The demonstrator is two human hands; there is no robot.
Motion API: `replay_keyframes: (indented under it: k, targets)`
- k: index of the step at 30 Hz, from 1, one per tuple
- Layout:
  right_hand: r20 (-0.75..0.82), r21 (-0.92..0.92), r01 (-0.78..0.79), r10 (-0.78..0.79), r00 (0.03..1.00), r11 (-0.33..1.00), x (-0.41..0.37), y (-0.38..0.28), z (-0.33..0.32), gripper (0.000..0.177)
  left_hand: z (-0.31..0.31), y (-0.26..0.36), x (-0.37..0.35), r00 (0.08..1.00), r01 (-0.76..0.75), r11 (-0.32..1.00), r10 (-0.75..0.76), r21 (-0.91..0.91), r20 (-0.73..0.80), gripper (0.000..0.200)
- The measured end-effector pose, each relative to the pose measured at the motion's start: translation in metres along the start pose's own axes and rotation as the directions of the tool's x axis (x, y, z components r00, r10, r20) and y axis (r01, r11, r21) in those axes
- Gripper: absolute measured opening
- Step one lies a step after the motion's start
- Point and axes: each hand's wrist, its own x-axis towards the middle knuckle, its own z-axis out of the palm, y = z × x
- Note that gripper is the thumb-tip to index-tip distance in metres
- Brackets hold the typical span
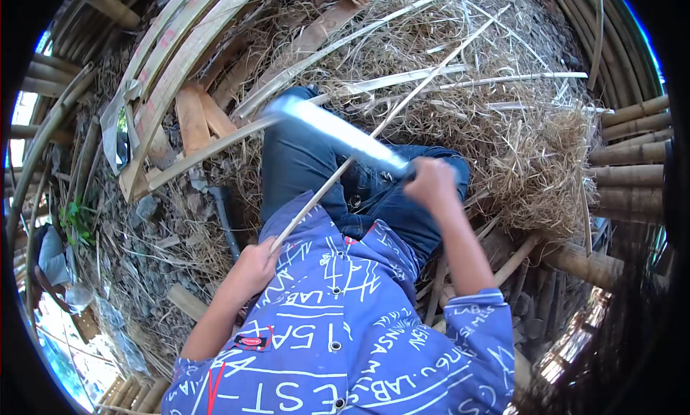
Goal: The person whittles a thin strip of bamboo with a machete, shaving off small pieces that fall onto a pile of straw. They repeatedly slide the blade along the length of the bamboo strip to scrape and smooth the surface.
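A long thin bamboo strip (320, 192) runs from low left to upper right across my lap. Its lower end is in my left hand (255, 269), whose fingers are closed round it. My right hand (432, 182) grips the dark handle of a large knife, and the bright, motion-blurred blade (352, 138) points to the upper left. The blade lies across the strip in this view; whether the two touch cannot be made out. Both hands are over or beside my crossed legs in dark jeans (295, 156).
Pale shavings (532, 163) are heaped at the right and beyond my legs. Wide split bamboo pieces (172, 70) curve at the upper left. A dark tool-like bar (223, 217) lies left of my legs. Bamboo poles (632, 176) stand along the right side.
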Motion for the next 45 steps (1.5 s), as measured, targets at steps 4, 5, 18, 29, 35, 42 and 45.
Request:
replay_keyframes:
  k: [4, 5, 18, 29, 35, 42, 45]
  targets:
    - [-0.19, -0.022, -0.111, 0.105, 0.976, 0.994, 0.025, 0.05, -0.011, 0.023, 0.01, -0.013, -0.007, 0.997, -0.081, 0.997, 0.081, 0.012, -0.016, 0.02]
    - [-0.168, -0.017, -0.127, 0.123, 0.978, 0.992, 0.023, 0.045, -0.011, 0.023, 0.01, -0.013, -0.006, 0.996, -0.087, 0.996, 0.087, 0.014, -0.023, 0.02]
    - [-0.088, 0.201, -0.214, 0.235, 0.968, 0.956, 0.026, 0.053, 0.008, 0.024, -0.01, -0.004, -0.028, 0.994, 0.107, 0.992, -0.109, 0.063, 0.029, 0.02]
    - [-0.025, 0.142, 0.14, -0.138, 0.99, 0.98, -0.004, -0.002, 0.018, 0.024, -0.007, -0.015, -0.022, 0.999, 0.039, 0.995, -0.039, 0.088, -0.003, 0.022]
    - [-0.241, 0.221, -0.202, 0.254, 0.937, 0.954, 0.053, 0.058, 0.021, 0.023, -0.01, -0.002, -0.026, 0.997, 0.063, 0.996, -0.065, 0.066, 0.033, 0.022]
    - [-0.098, 0.191, 0.184, -0.167, 0.981, 0.964, 0.003, 0.01, 0.025, 0.024, -0.016, -0.014, -0.024, 0.993, 0.11, 0.99, -0.114, 0.083, 0.04, 0.02]
    - [-0.204, 0.113, 0.07, -0.046, 0.978, 0.991, 0.04, 0.045, 0.029, 0.023, -0.016, -0.034, -0.032, 0.993, 0.099, 0.991, -0.105, 0.088, 0.062, 0.019]
